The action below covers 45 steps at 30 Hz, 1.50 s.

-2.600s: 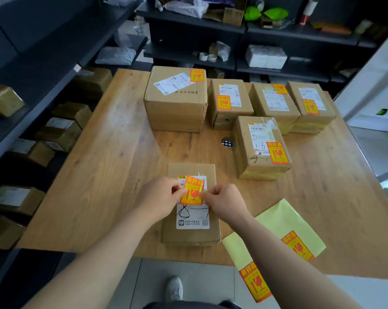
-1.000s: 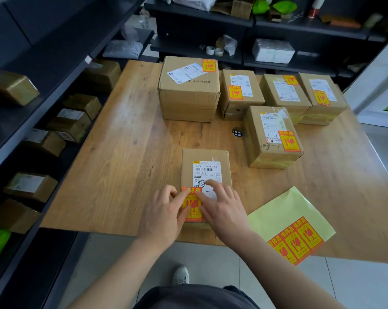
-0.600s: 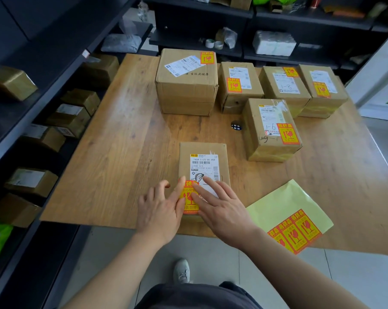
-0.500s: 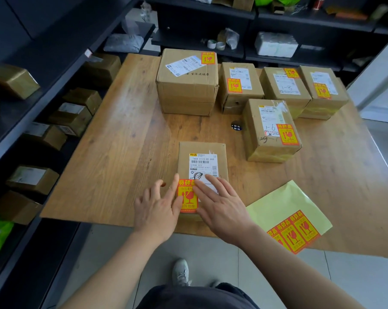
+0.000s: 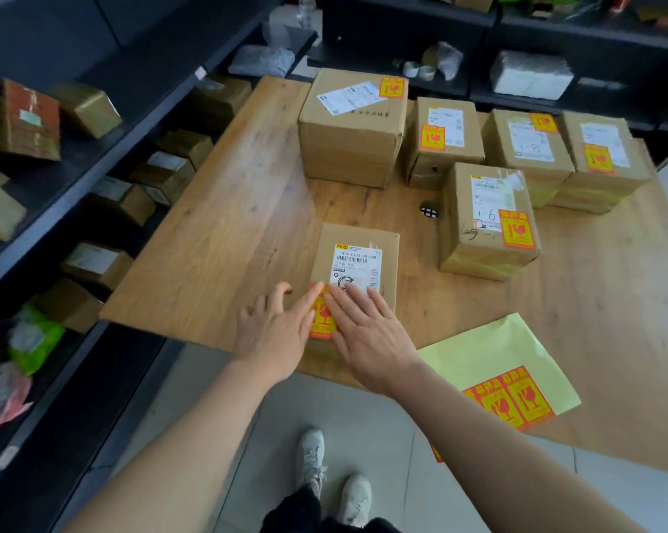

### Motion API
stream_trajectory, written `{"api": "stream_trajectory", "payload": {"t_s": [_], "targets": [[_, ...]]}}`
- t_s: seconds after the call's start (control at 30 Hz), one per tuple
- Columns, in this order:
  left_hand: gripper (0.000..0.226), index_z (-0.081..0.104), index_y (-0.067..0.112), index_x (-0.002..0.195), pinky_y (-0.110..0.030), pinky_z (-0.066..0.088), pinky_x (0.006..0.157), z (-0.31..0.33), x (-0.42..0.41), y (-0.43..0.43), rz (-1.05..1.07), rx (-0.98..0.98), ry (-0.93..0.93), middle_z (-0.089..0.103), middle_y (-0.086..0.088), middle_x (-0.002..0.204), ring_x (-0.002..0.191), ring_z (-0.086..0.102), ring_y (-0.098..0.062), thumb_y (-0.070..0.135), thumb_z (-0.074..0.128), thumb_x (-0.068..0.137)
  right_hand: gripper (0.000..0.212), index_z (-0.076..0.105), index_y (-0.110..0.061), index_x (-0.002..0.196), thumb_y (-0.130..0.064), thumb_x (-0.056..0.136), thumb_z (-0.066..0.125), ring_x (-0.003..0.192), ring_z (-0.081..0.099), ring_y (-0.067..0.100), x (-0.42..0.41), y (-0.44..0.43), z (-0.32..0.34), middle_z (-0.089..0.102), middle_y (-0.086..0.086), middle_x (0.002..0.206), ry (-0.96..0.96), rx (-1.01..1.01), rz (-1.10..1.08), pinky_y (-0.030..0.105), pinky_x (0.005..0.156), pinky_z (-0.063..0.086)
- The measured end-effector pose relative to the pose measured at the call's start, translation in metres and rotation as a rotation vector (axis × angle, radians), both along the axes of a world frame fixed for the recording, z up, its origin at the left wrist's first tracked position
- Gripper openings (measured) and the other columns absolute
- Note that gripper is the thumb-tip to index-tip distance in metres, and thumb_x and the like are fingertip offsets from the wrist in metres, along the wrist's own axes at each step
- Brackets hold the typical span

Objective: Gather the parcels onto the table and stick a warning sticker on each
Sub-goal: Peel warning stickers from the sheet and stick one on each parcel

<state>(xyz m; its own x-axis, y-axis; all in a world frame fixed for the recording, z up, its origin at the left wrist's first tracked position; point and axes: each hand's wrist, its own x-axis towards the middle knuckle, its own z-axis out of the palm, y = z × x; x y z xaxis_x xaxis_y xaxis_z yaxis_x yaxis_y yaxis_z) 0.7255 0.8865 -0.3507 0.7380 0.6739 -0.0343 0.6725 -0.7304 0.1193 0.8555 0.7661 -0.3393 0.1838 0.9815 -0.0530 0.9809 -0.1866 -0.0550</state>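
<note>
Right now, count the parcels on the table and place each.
6. Far row, left to right: large box, second box, third box, fourth box. Fifth box stands alone before that row. Nearest box lies at the near edge, touched by left hand and right hand.

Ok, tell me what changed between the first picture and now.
The warning sticker, earlier pinched between both hands above the near parcel, now lies on that parcel's near end. The left hand and right hand have let it go and press it flat with straight fingers. The five other parcels and the sticker sheet stayed put.
</note>
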Motion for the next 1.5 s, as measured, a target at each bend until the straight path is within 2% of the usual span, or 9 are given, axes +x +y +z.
{"api": "stream_trajectory", "payload": {"t_s": [0.2, 0.3, 0.4, 0.53, 0.63, 0.7, 0.83, 1.23, 1.5], "targets": [[0.058, -0.005, 0.043, 0.147, -0.044, 0.035, 0.093, -0.006, -0.006, -0.009, 0.055, -0.079, 0.075, 0.029, -0.002, 0.146, 0.123, 0.037, -0.027, 0.058, 0.013, 0.094, 0.059, 0.012, -0.017, 0.153, -0.044, 0.102, 0.023, 0.148, -0.003, 0.019, -0.003, -0.009, -0.008, 0.006, 0.001, 0.161, 0.131, 0.060, -0.056, 0.034, 0.118, -0.007], [0.060, 0.009, 0.026, 0.150, -0.042, 0.039, 0.094, -0.007, -0.009, -0.010, 0.076, -0.190, 0.054, 0.038, -0.003, 0.144, 0.124, 0.041, -0.028, 0.053, 0.013, 0.096, 0.059, 0.022, -0.022, 0.151, -0.043, 0.099, 0.039, 0.147, 0.001, 0.021, 0.012, -0.021, -0.008, 0.007, 0.005, 0.161, 0.308, 0.162, -0.308, 0.037, 0.119, 0.003], [0.036, 0.049, 0.021, 0.123, -0.036, 0.046, 0.079, -0.004, -0.004, -0.010, 0.090, -0.437, -0.177, 0.062, -0.002, 0.110, 0.102, 0.057, -0.028, 0.038, 0.024, 0.101, 0.055, 0.035, -0.020, 0.140, -0.041, 0.093, 0.055, 0.135, 0.036, 0.023, 0.022, -0.029, -0.007, 0.039, 0.003, 0.147, 0.624, 0.230, -0.606, 0.038, 0.108, 0.035], [0.033, 0.059, 0.012, 0.105, -0.033, 0.045, 0.070, 0.005, 0.012, 0.001, 0.116, -0.509, -0.329, 0.066, -0.003, 0.095, 0.083, 0.059, -0.022, 0.029, 0.030, 0.102, 0.025, 0.052, -0.021, 0.109, -0.040, 0.092, 0.057, 0.096, 0.061, 0.013, 0.025, -0.016, -0.009, 0.063, -0.009, 0.109, 0.793, 0.236, -0.700, 0.036, 0.079, 0.057], [0.030, 0.049, 0.025, 0.076, -0.028, 0.033, 0.054, 0.016, 0.031, 0.029, 0.059, -0.514, -0.343, 0.056, 0.007, 0.069, 0.063, 0.048, -0.015, 0.026, 0.033, 0.102, 0.016, 0.049, -0.022, 0.090, -0.037, 0.094, 0.055, 0.077, 0.056, 0.007, 0.041, 0.008, -0.002, 0.059, -0.013, 0.087, 0.778, 0.293, -0.730, 0.014, 0.064, 0.049], [0.035, 0.038, 0.024, 0.067, -0.031, 0.028, 0.051, 0.024, 0.046, 0.056, 0.032, -0.487, -0.312, 0.048, 0.006, 0.063, 0.059, 0.043, -0.015, 0.024, 0.034, 0.101, 0.024, 0.044, -0.021, 0.078, -0.034, 0.093, 0.056, 0.062, 0.048, 0.005, 0.054, 0.030, 0.006, 0.053, -0.011, 0.071, 0.730, 0.337, -0.739, 0.012, 0.050, 0.037], [0.037, 0.033, 0.022, 0.064, -0.033, 0.025, 0.052, 0.032, 0.077, 0.110, -0.007, -0.438, -0.291, 0.044, 0.005, 0.062, 0.058, 0.041, -0.017, 0.024, 0.034, 0.101, 0.021, 0.052, -0.015, 0.091, -0.036, 0.094, 0.054, 0.067, 0.050, 0.000, 0.080, 0.081, 0.018, 0.058, -0.009, 0.082, 0.703, 0.324, -0.770, 0.013, 0.044, 0.034], [0.029, 0.045, 0.017, 0.080, -0.031, 0.030, 0.059, 0.006, 0.120, 0.170, -0.097, -0.400, -0.149, 0.052, 0.000, 0.075, 0.068, 0.046, -0.020, 0.031, 0.031, 0.101, 0.018, 0.046, -0.018, 0.096, -0.035, 0.096, 0.050, 0.069, 0.050, 0.005, 0.105, 0.137, 0.004, 0.059, -0.005, 0.093, 0.644, 0.270, -0.890, 0.015, 0.047, 0.031], [0.027, 0.044, 0.019, 0.084, -0.030, 0.033, 0.062, 0.015, 0.121, 0.169, -0.147, -0.257, -0.051, 0.053, -0.001, 0.084, 0.072, 0.050, -0.017, 0.034, 0.030, 0.101, 0.019, 0.048, -0.023, 0.098, -0.040, 0.092, 0.055, 0.083, 0.058, 0.013, 0.107, 0.140, 0.012, 0.058, -0.008, 0.093, 0.502, 0.188, -0.902, 0.025, 0.060, 0.049]]}}
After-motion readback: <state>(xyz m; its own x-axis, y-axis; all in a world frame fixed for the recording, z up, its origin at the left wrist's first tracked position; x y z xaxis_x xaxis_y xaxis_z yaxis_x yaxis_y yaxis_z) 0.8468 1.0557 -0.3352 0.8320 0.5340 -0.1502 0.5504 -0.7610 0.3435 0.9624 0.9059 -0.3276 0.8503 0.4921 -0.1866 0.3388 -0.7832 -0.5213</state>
